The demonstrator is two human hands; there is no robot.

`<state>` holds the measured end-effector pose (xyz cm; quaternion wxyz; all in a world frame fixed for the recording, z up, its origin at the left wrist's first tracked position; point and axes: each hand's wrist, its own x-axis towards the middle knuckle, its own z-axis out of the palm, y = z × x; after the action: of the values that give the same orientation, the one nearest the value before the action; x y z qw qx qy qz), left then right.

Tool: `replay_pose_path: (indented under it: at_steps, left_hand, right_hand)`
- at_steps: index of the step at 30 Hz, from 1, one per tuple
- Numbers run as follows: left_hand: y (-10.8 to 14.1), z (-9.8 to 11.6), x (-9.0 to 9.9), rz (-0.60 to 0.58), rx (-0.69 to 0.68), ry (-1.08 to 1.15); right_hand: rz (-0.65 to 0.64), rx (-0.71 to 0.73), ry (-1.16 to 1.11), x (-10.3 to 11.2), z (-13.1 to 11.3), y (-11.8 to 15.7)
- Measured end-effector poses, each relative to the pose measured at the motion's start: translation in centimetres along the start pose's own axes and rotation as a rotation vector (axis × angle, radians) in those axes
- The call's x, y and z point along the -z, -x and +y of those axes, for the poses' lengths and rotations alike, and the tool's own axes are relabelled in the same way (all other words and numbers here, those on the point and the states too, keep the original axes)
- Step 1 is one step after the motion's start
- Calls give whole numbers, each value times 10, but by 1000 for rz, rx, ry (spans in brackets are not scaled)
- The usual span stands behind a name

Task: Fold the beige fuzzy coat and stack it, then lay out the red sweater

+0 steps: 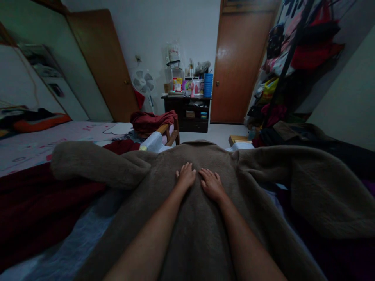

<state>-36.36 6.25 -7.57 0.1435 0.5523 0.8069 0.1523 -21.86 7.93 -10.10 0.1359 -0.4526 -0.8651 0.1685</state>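
Note:
A brown, fuzzy coat [202, 218] lies spread out in front of me, back side up, with its collar at the far end. One sleeve [96, 162] stretches out to the left and the other sleeve [325, 187] to the right. My left hand [186, 175] rests flat on the upper back of the coat, fingers extended. Close beside it, my right hand [211, 183] also lies on the fabric with its fingers spread. Neither hand holds anything. The surface under the coat is mostly hidden.
Dark red cloth [43, 207] lies at the left, by a pink patterned bed cover [79, 136]. Dark clothing [322, 140] is heaped at the right. Beyond stand a fan [143, 81], a dark cabinet [184, 124] and a wooden door [234, 70]. Bags [313, 54] hang at upper right.

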Motion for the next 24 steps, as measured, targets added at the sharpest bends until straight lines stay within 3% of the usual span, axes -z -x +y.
replay_pose_path:
  at_steps: [6,11,17,24]
  left_hand:
    - [-14,29,-22,111,240,42]
    - [-8,27,-43,267,160,-37]
    - [-8,25,-44,233,15,-112]
    - [-9,27,-42,154,-45,-131]
  right_hand:
    - [52,-43,-41,-2,6,-4]
    - [150,-256,86,2,6,-2]
    - [130,-458,197,6,4,-1]
    - [36,-480,213,11,12,0]
